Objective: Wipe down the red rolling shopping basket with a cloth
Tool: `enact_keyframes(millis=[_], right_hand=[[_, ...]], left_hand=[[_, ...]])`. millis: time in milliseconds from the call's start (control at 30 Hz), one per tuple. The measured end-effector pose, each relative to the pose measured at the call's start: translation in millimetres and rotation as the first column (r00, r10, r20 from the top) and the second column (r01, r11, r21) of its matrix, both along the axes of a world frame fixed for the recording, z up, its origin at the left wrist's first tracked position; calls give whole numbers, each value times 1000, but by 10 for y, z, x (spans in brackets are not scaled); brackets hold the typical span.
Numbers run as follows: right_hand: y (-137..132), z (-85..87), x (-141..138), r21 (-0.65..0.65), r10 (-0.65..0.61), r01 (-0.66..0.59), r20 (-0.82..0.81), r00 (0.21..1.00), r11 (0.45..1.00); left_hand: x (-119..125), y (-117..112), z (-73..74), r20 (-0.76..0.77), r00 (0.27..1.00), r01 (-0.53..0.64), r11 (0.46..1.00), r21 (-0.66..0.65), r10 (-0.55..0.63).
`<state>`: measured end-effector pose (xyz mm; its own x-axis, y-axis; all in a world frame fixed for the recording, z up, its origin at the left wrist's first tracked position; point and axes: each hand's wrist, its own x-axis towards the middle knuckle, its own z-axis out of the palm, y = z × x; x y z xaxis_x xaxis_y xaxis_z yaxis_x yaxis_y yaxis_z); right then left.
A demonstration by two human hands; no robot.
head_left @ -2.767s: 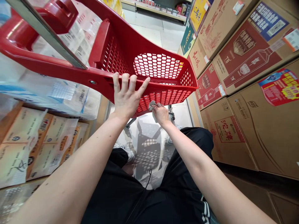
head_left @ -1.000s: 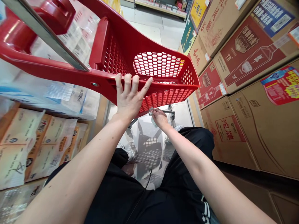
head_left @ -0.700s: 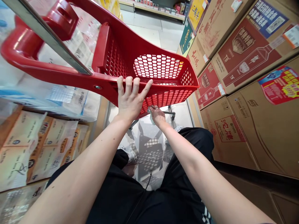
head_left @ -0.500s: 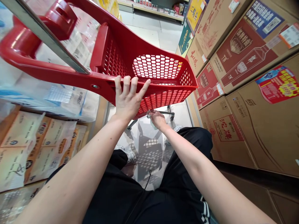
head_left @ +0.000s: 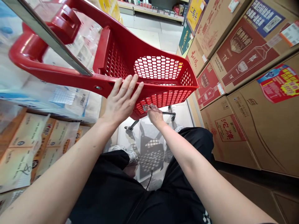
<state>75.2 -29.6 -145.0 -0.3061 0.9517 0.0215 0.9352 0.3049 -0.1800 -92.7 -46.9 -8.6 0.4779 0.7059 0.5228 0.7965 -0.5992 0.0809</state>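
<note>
A red plastic shopping cart basket (head_left: 161, 67) with honeycomb holes fills the upper middle, tilted, with a grey metal bar (head_left: 46, 39) across its handle end. My left hand (head_left: 121, 99) lies flat against the basket's near rim, fingers stretched out together. My right hand (head_left: 154, 114) is closed under the basket's bottom edge, pinching a small pale cloth of which only a scrap shows, next to the cart's metal frame tube (head_left: 167, 113).
Stacked cardboard liquor cartons (head_left: 245, 93) wall the right side. Shrink-wrapped tissue packs (head_left: 35, 146) are stacked on the left. Glossy floor tiles (head_left: 149, 146) lie under the cart, with my black-trousered knees (head_left: 193, 140) close below. A shelf runs at the far aisle end.
My left hand has gone from gripping the rim with fingers curled over it to lying flat on it. My right hand has slid left and down from the basket's side to below its bottom edge.
</note>
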Motion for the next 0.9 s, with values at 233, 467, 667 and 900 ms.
enact_keyframes(millis=[233, 467, 667, 900], right_hand=[[1, 61, 21, 2, -16, 16, -9, 1000, 1000], [-225, -13, 240, -83, -49, 48, -6, 999, 995], [-147, 181, 151, 68, -56, 64, -116, 992, 996], [-50, 220, -92, 15, -67, 69, -106, 992, 998]], left_hand=[[-348, -66, -57, 89, 989, -122, 992, 10, 121], [-223, -1, -68, 139, 984, -112, 994, -1, 111], [-197, 46, -126, 173, 976, -130, 991, -4, 129], [-192, 40, -151, 137, 981, -137, 991, -10, 137]])
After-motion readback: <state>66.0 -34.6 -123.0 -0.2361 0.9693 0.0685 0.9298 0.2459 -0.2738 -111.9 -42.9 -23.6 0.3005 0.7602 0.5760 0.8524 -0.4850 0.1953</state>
